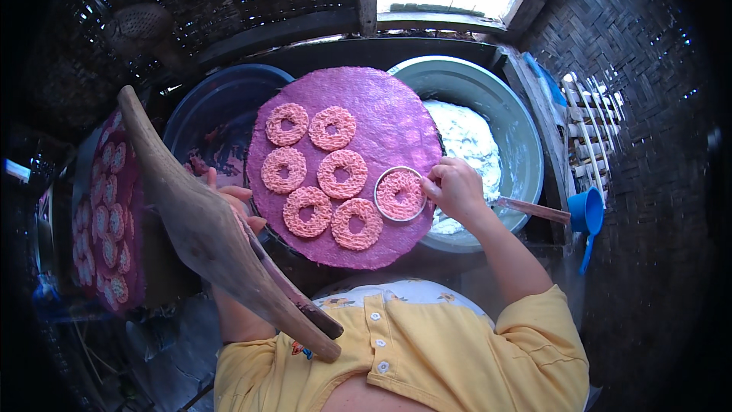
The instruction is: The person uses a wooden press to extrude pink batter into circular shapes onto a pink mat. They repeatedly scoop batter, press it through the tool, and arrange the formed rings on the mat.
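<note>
Purple round mat (381,118) lies in the middle, over a blue tub (210,111) and a grey basin (503,118); seven pink rings sit on it; right hand (455,187) pinches a metal ring mold (400,194); left hand (232,202) grips its near-left edge.

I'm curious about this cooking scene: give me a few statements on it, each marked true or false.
1. The right hand holds a metal ring mould on the purple round mat. True.
2. Six pink ring shapes lie outside the mould. True.
3. The left hand grips a spoon. False: it rests at the mat's edge.
4. The blue scoop sits left of the mat. False: it is to the right.
</note>
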A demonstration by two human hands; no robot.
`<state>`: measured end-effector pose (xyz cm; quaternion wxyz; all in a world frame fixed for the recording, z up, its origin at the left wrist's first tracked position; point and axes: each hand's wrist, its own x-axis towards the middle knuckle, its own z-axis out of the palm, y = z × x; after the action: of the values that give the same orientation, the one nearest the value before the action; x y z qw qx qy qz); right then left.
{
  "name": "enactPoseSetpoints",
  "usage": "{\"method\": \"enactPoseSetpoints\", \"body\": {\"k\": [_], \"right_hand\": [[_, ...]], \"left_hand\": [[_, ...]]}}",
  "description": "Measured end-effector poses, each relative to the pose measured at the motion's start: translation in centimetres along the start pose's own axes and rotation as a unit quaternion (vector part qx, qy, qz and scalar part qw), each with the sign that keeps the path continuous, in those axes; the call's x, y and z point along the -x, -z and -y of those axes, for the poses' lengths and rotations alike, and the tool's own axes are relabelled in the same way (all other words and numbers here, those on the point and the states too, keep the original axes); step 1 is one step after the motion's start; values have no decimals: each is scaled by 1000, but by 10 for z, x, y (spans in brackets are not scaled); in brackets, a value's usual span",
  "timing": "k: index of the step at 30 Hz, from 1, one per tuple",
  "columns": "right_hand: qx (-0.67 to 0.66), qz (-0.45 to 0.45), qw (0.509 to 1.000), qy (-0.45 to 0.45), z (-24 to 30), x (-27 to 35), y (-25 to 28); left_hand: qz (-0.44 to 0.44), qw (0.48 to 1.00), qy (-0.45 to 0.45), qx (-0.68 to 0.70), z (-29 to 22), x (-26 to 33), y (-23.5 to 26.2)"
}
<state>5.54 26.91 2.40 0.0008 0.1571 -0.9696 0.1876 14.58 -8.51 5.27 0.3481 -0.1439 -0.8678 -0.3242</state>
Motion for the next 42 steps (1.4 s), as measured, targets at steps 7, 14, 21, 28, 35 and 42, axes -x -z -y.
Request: {"method": "enactPoseSetpoints", "body": {"k": [7,14,21,28,35,42], "right_hand": [[-11,-12,1000,19,3,-16,24],[52,15,997,-58,10,-70,15],[62,59,994,-74,10,-79,-2],[47,-70,996,19,33,-68,42],[-176,-213,863,422,158,-67,132],[13,-59,862,504,216,0,184]], "left_hand": [[-6,988,-100,-113,-8,-8,0],[-16,986,-138,-93,-8,-13,2],[30,990,-106,-86,11,12,16],[34,934,-84,-345,29,28,15],[-5,977,-58,-206,-56,-69,-44],[-144,564,422,-695,-222,-146,-48]]}}
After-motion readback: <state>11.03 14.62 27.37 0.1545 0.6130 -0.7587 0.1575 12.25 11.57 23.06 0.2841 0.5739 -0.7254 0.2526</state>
